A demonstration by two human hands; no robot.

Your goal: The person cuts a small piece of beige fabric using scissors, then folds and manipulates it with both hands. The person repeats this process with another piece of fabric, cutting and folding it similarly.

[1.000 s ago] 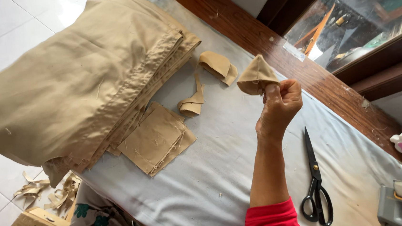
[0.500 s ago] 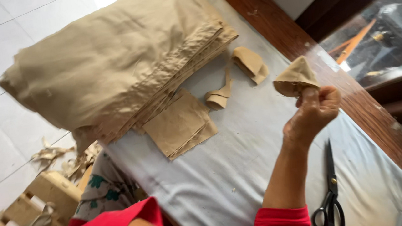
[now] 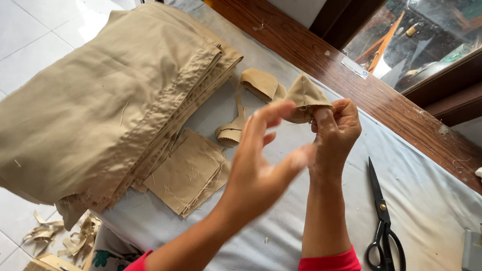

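Observation:
My right hand (image 3: pixel 335 136) is raised above the table with its fingers closed on a small tan fabric piece (image 3: pixel 303 95), pinched into a peak. My left hand (image 3: pixel 260 162) is lifted beside it, fingers spread and blurred, its fingertips close to the fabric piece; I cannot tell whether they touch it. Both arms wear red sleeves. Beneath the hands lies the table's grey-white cloth cover (image 3: pixel 294 229).
A big stack of folded tan fabric (image 3: pixel 95 101) fills the table's left end. Beside it lie square tan cut pieces (image 3: pixel 189 171) and small curled tan pieces (image 3: pixel 250 103). Black scissors (image 3: pixel 382 222) lie at the right. Fabric scraps (image 3: pixel 60 236) litter the tiled floor.
My left hand has come up into view and reached toward the fabric piece. My right hand has kept its hold on the piece.

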